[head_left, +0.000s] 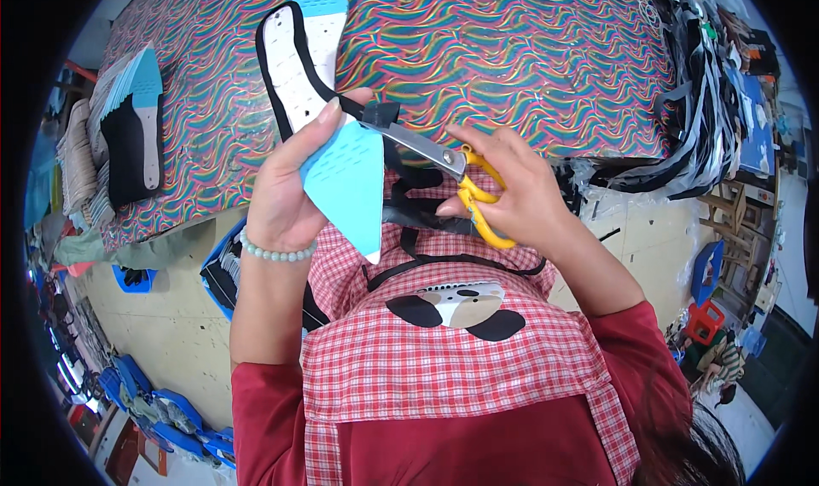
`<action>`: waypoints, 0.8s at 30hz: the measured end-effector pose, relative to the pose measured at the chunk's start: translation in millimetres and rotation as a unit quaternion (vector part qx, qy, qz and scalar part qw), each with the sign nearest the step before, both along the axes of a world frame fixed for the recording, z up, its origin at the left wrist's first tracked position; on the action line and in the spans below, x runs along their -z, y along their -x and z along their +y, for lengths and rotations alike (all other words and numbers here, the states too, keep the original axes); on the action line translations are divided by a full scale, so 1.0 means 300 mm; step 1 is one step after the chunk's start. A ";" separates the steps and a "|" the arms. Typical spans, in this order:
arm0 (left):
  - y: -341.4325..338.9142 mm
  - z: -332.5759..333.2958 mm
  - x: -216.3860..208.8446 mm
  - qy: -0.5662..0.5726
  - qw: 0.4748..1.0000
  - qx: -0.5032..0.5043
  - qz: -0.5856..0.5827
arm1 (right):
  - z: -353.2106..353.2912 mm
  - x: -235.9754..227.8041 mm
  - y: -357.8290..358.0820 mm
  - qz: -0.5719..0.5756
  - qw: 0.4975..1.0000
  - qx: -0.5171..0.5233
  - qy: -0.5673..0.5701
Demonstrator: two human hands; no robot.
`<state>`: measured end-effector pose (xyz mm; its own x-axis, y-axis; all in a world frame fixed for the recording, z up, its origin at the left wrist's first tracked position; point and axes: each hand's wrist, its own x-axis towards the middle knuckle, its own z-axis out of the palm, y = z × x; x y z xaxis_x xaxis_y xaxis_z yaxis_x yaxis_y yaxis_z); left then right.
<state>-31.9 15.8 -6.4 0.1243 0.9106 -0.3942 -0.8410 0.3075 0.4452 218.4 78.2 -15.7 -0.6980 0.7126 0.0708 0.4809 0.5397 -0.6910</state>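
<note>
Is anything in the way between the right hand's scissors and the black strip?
Nothing that I can see. The right hand grips the yellow-handled scissors, and the blades are right at the black strip.

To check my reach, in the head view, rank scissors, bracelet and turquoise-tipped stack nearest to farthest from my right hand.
1. Scissors, in the right hand.
2. Bracelet, around the left wrist.
3. Turquoise-tipped stack, on the table's left.

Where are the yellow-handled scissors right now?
In the head view, the yellow-handled scissors are slightly right of centre, in the right hand, reaching left to the black strip by the blue-and-white insole-shaped piece in the left hand.
</note>
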 end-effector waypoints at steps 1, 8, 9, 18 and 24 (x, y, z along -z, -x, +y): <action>0.005 0.010 0.010 -0.056 0.996 0.052 -0.039 | 0.015 -0.008 -0.013 -0.018 1.000 0.002 -0.003; -0.031 0.057 -0.036 -0.006 0.998 0.038 -0.043 | 0.076 -0.046 -0.053 -0.035 0.999 -0.020 0.023; -0.029 0.065 -0.038 -0.008 0.997 0.050 -0.066 | 0.077 -0.047 -0.048 -0.025 0.999 -0.026 0.029; -0.021 0.060 -0.016 -0.009 0.992 -0.011 0.125 | 0.117 -0.006 -0.063 -0.037 0.998 0.038 -0.042; -0.078 0.032 -0.026 -0.041 0.925 -0.081 0.370 | 0.375 -0.027 -0.145 -0.030 0.951 0.108 -0.287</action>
<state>-8.4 25.3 1.3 -0.2916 0.9246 -0.2452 -0.3290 0.1437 0.9333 261.9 190.8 -7.5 -0.5557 0.6958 0.4550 0.6526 0.7041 -0.2799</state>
